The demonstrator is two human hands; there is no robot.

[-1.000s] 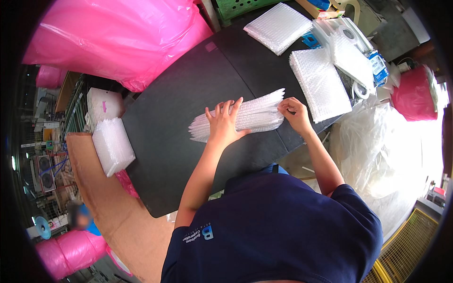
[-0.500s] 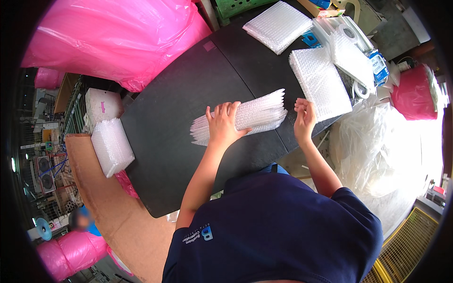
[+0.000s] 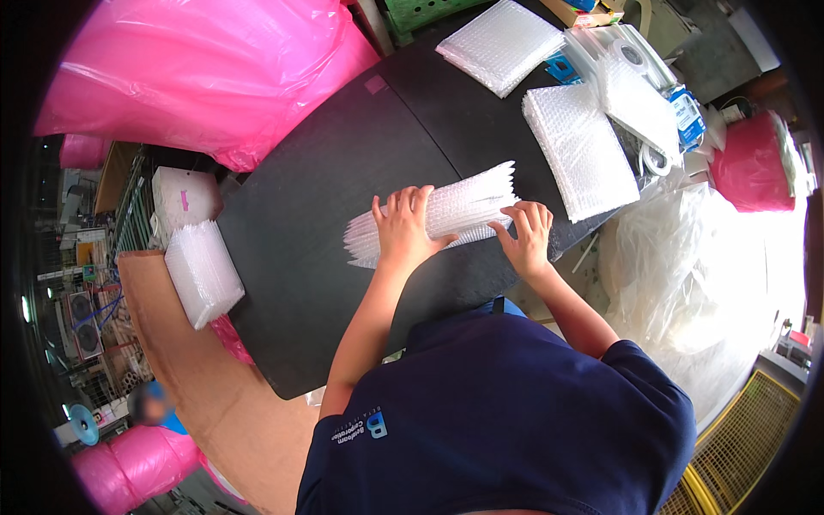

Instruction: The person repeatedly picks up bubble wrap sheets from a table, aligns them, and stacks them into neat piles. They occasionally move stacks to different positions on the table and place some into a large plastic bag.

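A stack of clear bubble-wrap bags (image 3: pixel 468 202) lies slantwise on the black table, its edges fanned out at both ends. Over its left part spreads my left hand (image 3: pixel 405 225), gripping it with the fingers across the top and the thumb along the near side. At the stack's right end is my right hand (image 3: pixel 526 239), fingers apart and fingertips against the bag edges. Whether the thumb and index finger have caught a single bag cannot be made out.
Flat bubble-wrap stacks lie on the black table (image 3: pixel 300 215): one bubble-wrap pile (image 3: pixel 582 153) at right, another bubble-wrap pile (image 3: pixel 500 47) farther back. A bubble-wrap bundle (image 3: pixel 204 273) sits at the left edge. Tape rolls (image 3: pixel 656 160) lie far right; a big pink wrapped bundle (image 3: pixel 215 77) stands back left.
My right hand has moved left from beside the stack to its right end, its curled fingers spreading. My left hand has stayed on the bags.
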